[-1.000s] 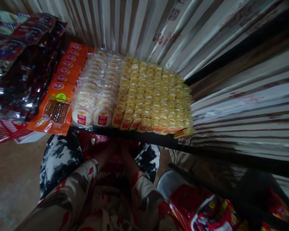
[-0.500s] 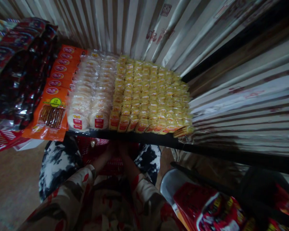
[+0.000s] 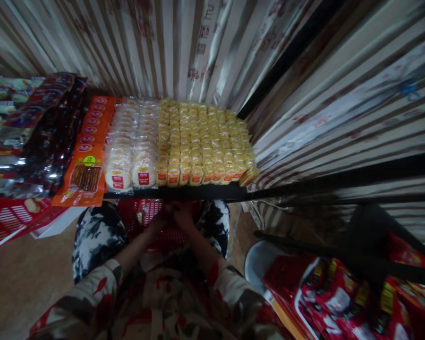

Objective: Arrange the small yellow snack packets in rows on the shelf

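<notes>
My left hand [image 3: 160, 219] and my right hand [image 3: 182, 215] are close together over a red plastic basket [image 3: 152, 210] between my knees, just below the shelf's front edge. Their fingers are dark and blurred, so I cannot make out whether they hold anything. A small shiny wrapped item [image 3: 140, 216] lies in the basket, left of my left hand. On the shelf above stand rows of yellow-wrapped snack packs [image 3: 201, 146]. Beside them are two rows of clear-wrapped round white crackers [image 3: 131, 146].
Orange snack bags [image 3: 88, 156] and dark shiny packs [image 3: 46, 146] continue leftward. A red basket [image 3: 7, 222] sits below them. The black shelf edge [image 3: 198, 191] runs above my hands. At lower right are red packages [image 3: 336, 293]; a striped curtain [image 3: 145, 47] hangs behind.
The view has shifted, so the snack rows appear lower at the back and farther left. Both hands show more clearly below the shelf edge, still close together over the basket.
</notes>
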### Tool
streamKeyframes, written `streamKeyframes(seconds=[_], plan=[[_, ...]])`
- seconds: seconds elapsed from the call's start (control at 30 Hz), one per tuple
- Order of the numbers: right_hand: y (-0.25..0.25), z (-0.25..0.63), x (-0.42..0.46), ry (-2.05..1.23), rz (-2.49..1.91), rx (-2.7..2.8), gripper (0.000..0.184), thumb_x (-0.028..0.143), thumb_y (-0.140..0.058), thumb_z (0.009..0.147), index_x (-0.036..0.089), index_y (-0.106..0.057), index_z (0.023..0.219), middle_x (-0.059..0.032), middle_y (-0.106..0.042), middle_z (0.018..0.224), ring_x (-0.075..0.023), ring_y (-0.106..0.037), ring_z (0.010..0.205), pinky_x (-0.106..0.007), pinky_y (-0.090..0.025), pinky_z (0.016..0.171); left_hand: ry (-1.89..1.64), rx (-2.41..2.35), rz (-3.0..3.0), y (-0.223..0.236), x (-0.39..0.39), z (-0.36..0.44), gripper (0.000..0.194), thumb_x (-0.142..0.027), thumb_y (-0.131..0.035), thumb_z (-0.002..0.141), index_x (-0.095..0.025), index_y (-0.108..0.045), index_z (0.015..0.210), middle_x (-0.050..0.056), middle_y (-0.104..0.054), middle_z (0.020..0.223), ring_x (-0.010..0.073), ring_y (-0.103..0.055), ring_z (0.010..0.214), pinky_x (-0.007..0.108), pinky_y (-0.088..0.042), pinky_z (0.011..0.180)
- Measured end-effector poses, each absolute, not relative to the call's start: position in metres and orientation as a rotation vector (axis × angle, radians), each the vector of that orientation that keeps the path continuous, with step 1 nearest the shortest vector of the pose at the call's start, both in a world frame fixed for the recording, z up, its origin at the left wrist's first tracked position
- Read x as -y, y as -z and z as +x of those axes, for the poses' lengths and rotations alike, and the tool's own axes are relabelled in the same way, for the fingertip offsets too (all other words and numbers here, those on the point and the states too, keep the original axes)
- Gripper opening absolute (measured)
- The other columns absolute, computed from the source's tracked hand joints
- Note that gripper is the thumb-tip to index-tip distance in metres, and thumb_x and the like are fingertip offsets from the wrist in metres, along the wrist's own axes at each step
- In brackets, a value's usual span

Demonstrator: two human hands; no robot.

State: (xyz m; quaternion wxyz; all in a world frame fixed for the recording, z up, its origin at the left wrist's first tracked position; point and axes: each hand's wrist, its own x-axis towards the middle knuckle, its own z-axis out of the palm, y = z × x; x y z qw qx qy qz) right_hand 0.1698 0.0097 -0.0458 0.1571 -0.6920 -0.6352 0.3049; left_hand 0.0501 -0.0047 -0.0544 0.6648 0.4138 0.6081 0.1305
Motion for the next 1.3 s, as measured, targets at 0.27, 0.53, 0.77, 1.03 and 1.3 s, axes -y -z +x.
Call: streamKeyframes(seconds=[0.27,0.53,0.77,1.03,1.3], plan=[[0.01,0.185,0.007,-1.21,-1.833,1.54,0.025,0.02,-0.051,0.08,0.02,-0.067,0.099,-0.0037,-0.069,0.098,-0.0179,-0.064,0.09,-0.029,-0.048,0.082,-0.567,-1.316,0.657,0.019,0.013,0.041,0.053,-0.035,-0.07,0.06,-0.015,-0.057,0.107,0.0,-0.063,0.066,0.0097,-0.053,0.051,0.02,-0.038,0.048],[-0.022,0.204,0.034,-1.287,-1.575,1.371,0.026,0.02,-0.049,0.08,0.017,-0.065,0.1,-0.0038,-0.069,0.094,-0.0179,-0.064,0.085,-0.03,-0.05,0.078,-0.521,-1.202,0.893,-0.038,0.017,0.05,0.053,-0.042,-0.07,0.059,-0.015,-0.061,0.103,0.0,-0.062,0.066,0.0124,-0.054,0.057,0.024,-0.04,0.054],[-0.046,0.234,0.04,-1.224,-1.433,1.346,0.028,0.022,-0.047,0.08,0.019,-0.064,0.102,-0.0015,-0.069,0.094,-0.0174,-0.063,0.086,-0.03,-0.049,0.08,-0.588,-1.19,1.352,-0.079,-0.013,0.076,0.045,-0.039,-0.064,0.063,-0.014,-0.062,0.099,-0.001,-0.062,0.07,0.0129,-0.055,0.064,0.024,-0.043,0.061],[-0.05,0.256,0.034,-0.752,-1.545,1.276,0.031,0.029,-0.048,0.082,0.019,-0.061,0.108,-0.0073,-0.066,0.103,-0.0202,-0.061,0.096,-0.036,-0.049,0.086,-0.62,-1.224,1.617,-0.095,-0.036,0.127,0.029,-0.028,-0.057,0.07,-0.015,-0.061,0.095,-0.002,-0.058,0.067,0.01,-0.051,0.054,0.023,-0.043,0.055],[-0.055,0.274,0.034,-0.144,-1.625,1.213,0.035,0.02,-0.038,0.087,0.016,-0.052,0.119,-0.0128,-0.054,0.119,-0.0204,-0.047,0.116,-0.044,-0.04,0.099,-0.812,-1.208,1.982,-0.105,-0.066,0.198,0.031,-0.021,-0.055,0.076,-0.016,-0.057,0.107,0.004,-0.06,0.09,0.0111,-0.055,0.068,0.027,-0.048,0.071]])
